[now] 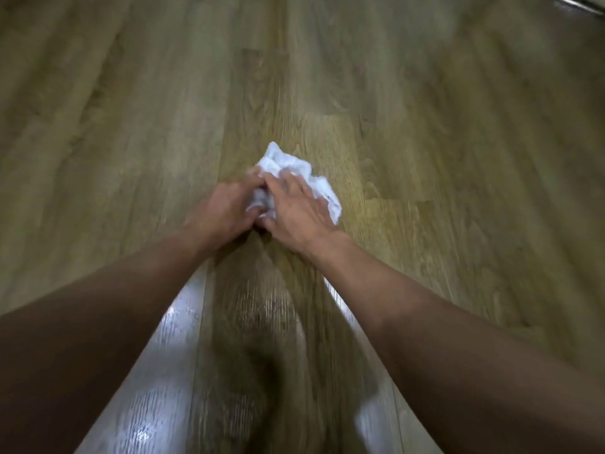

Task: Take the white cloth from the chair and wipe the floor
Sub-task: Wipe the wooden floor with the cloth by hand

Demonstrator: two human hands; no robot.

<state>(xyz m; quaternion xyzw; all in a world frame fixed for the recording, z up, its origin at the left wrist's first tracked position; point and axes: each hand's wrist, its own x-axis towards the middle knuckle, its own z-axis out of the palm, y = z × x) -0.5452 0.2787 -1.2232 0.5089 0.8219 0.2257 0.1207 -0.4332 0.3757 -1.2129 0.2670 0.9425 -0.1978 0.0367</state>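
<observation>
A crumpled white cloth (288,165) lies pressed on the wooden plank floor (425,142) at the centre of the view. My left hand (226,208) grips its left side with the fingers curled into the fabric. My right hand (298,211) lies flat on top of it, fingers spread, covering the cloth's near part. Both forearms reach forward from the bottom corners. The picture is blurred by motion. No chair is in view.
Bare wooden floor stretches all around the hands. Glossy light reflections (170,322) lie on the planks between my arms. A pale strip (576,1) crosses the far top right corner.
</observation>
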